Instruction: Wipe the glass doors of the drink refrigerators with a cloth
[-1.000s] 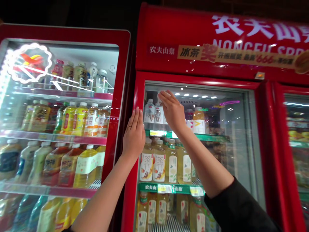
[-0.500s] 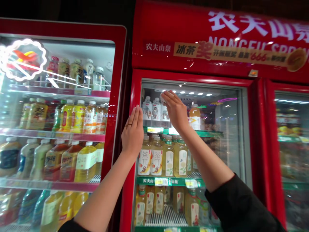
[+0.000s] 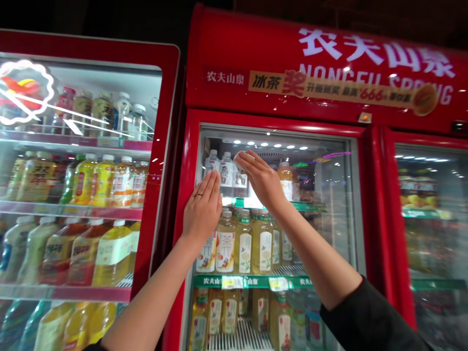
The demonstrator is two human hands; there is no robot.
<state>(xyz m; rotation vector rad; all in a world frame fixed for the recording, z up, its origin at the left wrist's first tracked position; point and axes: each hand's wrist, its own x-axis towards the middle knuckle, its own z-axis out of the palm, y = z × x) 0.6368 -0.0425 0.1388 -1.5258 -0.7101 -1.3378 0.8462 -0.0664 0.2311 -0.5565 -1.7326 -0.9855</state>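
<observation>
My left hand [image 3: 202,214] lies flat, fingers stretched out, against the glass door [image 3: 321,175] of a red drinks fridge, near its left frame. My right hand [image 3: 263,180] is higher and to the right, fingers bent over a small white piece of cloth or tissue [image 3: 240,158] at the same glass. Most of that white piece is hidden under the fingers. Behind the glass, white-labelled bottles [image 3: 226,170] stand on the top shelf, partly covered by my hands. Yellow tea bottles [image 3: 224,243] fill the shelf below.
A second red-framed fridge [image 3: 170,97] with several rows of bottles stands at the left. Another glass door [image 3: 435,243] is at the right, beyond a red post [image 3: 380,204]. A red lit sign panel [image 3: 248,48] juts out above the door.
My left hand has moved from the red door frame onto the glass, closer to my right hand. The right hand stays high on the glass. The view has shifted slightly right.
</observation>
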